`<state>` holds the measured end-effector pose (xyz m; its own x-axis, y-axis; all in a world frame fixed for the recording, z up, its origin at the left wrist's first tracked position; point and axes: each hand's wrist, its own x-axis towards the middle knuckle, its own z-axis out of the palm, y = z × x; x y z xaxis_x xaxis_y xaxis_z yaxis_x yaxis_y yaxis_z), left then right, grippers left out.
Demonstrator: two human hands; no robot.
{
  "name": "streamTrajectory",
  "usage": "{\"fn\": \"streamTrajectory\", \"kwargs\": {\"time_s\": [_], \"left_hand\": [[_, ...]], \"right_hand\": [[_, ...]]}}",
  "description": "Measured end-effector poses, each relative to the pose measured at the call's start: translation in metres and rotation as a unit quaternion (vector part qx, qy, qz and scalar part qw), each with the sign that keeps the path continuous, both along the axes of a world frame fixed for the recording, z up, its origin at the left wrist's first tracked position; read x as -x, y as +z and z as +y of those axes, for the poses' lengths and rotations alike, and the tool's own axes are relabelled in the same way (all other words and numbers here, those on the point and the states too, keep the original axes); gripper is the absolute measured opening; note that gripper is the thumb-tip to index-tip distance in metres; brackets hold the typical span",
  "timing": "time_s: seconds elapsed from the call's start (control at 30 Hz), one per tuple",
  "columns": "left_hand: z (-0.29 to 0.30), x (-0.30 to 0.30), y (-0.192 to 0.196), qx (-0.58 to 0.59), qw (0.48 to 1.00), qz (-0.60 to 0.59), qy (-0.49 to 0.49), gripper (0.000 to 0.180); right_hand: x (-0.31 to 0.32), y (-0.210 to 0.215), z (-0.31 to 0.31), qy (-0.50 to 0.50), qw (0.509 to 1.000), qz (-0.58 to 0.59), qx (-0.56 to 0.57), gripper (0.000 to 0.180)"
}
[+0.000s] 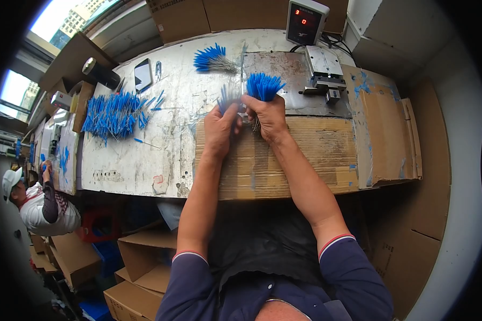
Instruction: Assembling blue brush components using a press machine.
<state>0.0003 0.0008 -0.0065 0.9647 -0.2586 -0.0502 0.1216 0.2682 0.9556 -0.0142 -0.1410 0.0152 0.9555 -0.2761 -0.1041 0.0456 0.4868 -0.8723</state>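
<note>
The right hand (269,115) is clenched around 1 bundle of blue-tipped wires (263,86) above the cardboard sheet (305,155), the left hand (219,125) pinching a few strands (226,99) beside it, with 2 more piles (112,113) on the worn bench (144,160).

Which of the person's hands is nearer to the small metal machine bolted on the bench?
Right. The right hand, gripping a blue-tipped bundle, sits just left of the metal machine; the left hand is farther left.

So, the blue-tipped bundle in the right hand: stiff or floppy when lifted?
Probably light and fairly stiff: the bundle stands upright from the right hand. Strands may slip out, since loose ones lie scattered on the table.
</note>
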Motion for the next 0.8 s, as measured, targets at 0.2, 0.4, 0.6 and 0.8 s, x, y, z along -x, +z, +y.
{"fn": "streamTrajectory", "kwargs": {"time_s": [0.2,0.4,0.6,0.8], "left_hand": [[0.0,-0.002,-0.006,-0.025,1.0,-0.008,0.014,0.016],[0.001,-0.001,-0.004,-0.046,0.999,-0.016,0.004,0.016],[-0.003,0.0,-0.002,-0.03,0.999,-0.015,0.0,0.016],[-0.01,0.002,0.002,0.022,0.999,0.001,0.043,0.017]], "right_hand": [[0.0,-0.002,-0.001,0.025,0.998,-0.016,0.05,0.007],[-0.001,-0.004,-0.001,0.032,0.999,-0.01,0.017,0.01],[-0.001,-0.006,-0.002,0.037,0.999,0.001,0.018,0.007],[-0.008,-0.006,-0.004,-0.088,0.996,-0.016,-0.008,0.006]]}}
